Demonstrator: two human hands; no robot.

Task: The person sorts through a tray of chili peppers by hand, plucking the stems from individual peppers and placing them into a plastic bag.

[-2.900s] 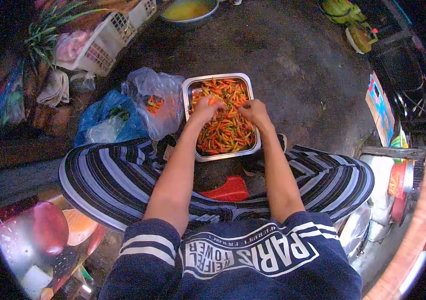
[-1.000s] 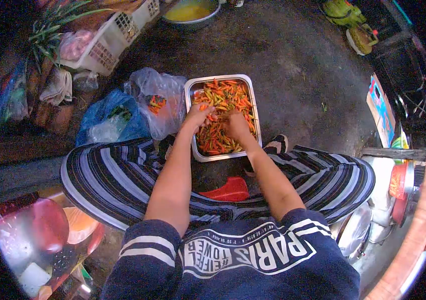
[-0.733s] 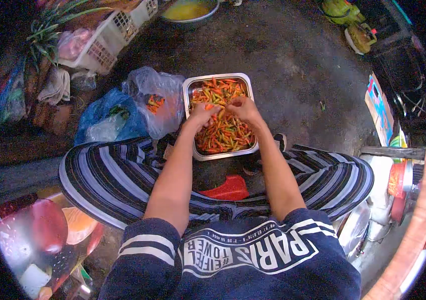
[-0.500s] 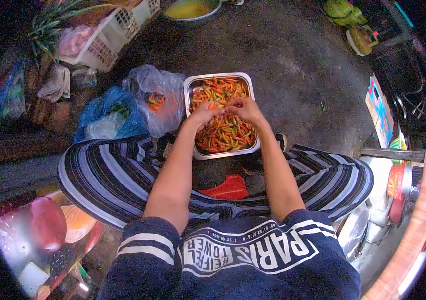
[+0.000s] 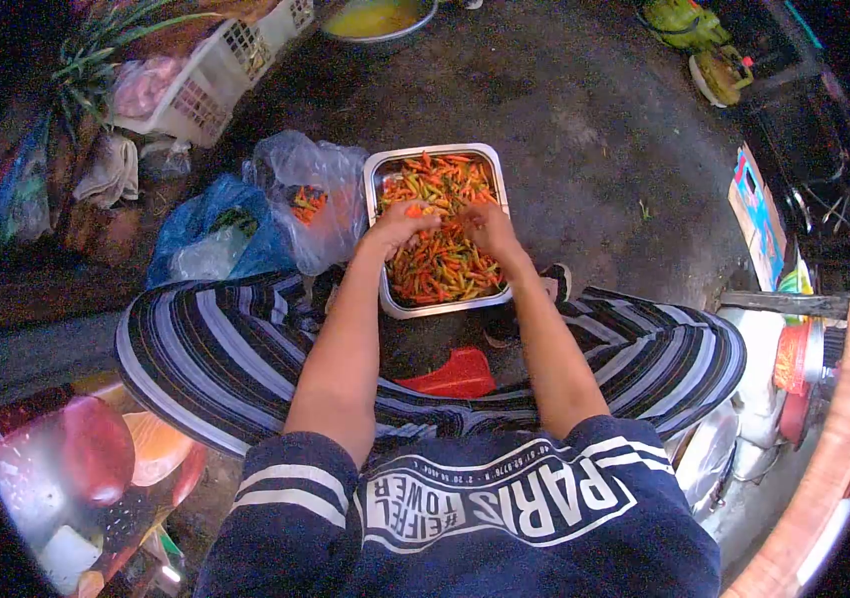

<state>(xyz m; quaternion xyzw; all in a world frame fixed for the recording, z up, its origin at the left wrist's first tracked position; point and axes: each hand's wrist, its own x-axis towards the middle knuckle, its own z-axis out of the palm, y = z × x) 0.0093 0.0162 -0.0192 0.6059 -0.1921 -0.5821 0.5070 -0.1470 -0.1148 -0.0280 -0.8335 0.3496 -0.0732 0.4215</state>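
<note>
A rectangular metal tray full of small red, orange and green chili peppers sits on the floor between my legs. Over its left side, my left hand is curled around some chili peppers, with orange-red ones showing at its fingers. My right hand is above the tray's right half, its fingers bent down close to the peppers. Whatever it pinches, if anything, is too small to make out. A gap separates the two hands.
Left of the tray lie a clear plastic bag with more chilies and a blue plastic bag. A white basket and a basin of yellowish liquid stand farther back. A red plastic object lies between my legs.
My hands were together over the middle of the tray and have come apart. The right one has dropped lower toward the peppers; the left has shifted slightly left.
</note>
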